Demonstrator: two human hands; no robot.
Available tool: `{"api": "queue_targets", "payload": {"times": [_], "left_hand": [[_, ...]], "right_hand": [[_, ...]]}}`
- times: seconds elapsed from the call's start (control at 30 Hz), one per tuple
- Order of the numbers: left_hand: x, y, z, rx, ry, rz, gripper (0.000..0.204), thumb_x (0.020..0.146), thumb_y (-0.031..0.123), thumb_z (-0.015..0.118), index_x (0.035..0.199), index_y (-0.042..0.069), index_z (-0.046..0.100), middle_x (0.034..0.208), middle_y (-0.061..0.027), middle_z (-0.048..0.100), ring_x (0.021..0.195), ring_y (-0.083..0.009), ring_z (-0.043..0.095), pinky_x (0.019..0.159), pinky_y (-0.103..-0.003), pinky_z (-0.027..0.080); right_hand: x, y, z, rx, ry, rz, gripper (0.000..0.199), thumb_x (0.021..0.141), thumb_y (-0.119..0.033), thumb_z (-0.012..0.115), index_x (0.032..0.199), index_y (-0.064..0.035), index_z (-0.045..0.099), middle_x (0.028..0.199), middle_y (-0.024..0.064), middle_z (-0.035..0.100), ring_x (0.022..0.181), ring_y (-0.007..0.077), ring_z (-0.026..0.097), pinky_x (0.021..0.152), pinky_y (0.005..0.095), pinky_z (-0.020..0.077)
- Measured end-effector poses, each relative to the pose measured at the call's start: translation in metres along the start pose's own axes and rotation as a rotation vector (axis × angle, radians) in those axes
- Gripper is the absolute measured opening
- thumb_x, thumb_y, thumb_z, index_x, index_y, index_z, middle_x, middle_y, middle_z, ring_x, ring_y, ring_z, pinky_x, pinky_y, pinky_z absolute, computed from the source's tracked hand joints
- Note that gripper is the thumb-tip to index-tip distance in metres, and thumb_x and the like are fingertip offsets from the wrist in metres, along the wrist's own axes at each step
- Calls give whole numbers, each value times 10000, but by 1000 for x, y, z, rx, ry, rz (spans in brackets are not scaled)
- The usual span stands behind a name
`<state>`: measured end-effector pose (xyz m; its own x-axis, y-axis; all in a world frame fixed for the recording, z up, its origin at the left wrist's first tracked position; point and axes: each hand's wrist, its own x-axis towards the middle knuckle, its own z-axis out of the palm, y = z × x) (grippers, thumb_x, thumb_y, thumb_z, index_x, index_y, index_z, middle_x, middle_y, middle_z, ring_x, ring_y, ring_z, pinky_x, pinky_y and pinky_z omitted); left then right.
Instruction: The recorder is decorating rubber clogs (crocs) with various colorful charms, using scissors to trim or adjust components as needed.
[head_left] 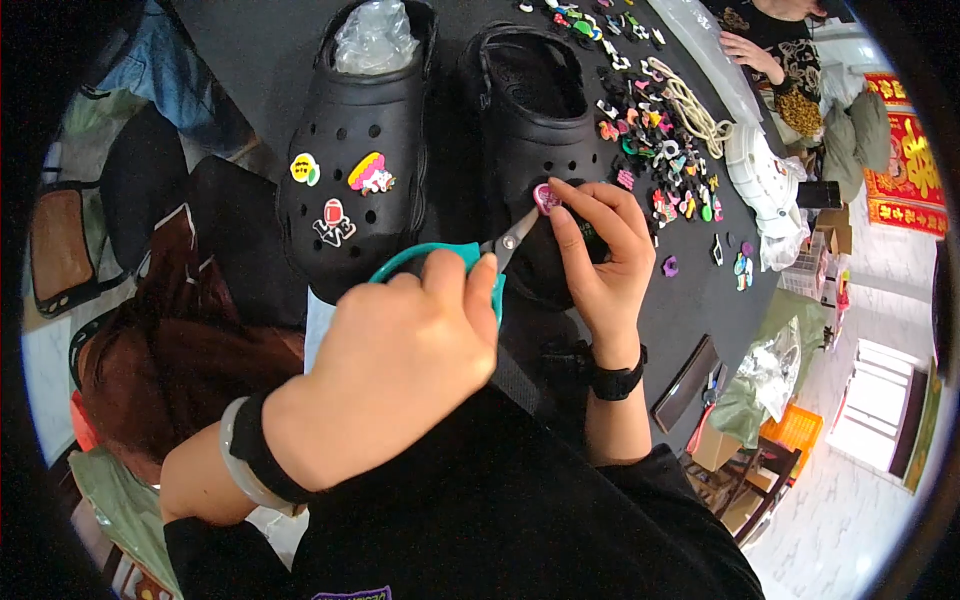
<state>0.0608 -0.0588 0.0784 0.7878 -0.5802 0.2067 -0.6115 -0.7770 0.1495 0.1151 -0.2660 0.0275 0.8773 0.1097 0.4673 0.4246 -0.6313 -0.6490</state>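
Observation:
Two black clogs with round holes lie before me. On the left clog (348,105) sit a yellow round charm (305,169), a pink-and-yellow charm (371,173) and a letter-shaped charm with a red ball (334,222). My left hand (405,365) is closed round the teal handles of scissors (507,243). Their blades point up and right, the tip touching or nearly touching a pink charm (546,198) on the right clog (530,142). With thumb and fingertips, my right hand (608,245) pinches that charm. My fingers cover part of this clog's toe.
Several colourful charms (665,150) lie heaped on the dark table (262,60) at the right, beside a beige cord (690,105). Farther right are a white clog (752,170) and a dark phone-like slab (688,383). A person's hand (752,57) rests at the far right.

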Motion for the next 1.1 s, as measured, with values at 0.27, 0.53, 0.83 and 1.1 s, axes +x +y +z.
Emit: {"api": "queue_targets", "payload": {"times": [0.27,0.53,0.83,1.1], "left_hand": [[7,-13,-3,-325,-118,-117,434,764,163,713,1159,1,637,829,-148,571,674,-314,632,613,-388,525],[1,-23,15,-631,-44,-242,329,776,88,687,1092,-2,691,786,-156,625,672,-266,643,631,-335,503],[-73,-10,11,-1039,226,-340,405,768,22,718,1171,31,677,886,-124,673,743,-134,613,664,-266,484],[-205,-73,33,-1201,757,-920,343,909,5,601,1250,20,627,1006,-114,699,563,-32,498,448,-182,375]], "right_hand": [[0,3,-1,44,2,26,181,818,-54,700,994,-66,741,926,90,660,876,237,619,799,325,484],[1,2,2,23,21,-82,165,801,-20,691,952,-62,741,922,87,661,862,238,627,791,322,492],[-3,0,1,67,50,-12,152,810,-19,695,951,-47,743,945,90,659,871,210,648,808,297,499],[-10,-21,-8,-283,-35,-209,266,784,-63,721,1049,-77,723,1020,82,656,939,272,612,838,378,490]]}}
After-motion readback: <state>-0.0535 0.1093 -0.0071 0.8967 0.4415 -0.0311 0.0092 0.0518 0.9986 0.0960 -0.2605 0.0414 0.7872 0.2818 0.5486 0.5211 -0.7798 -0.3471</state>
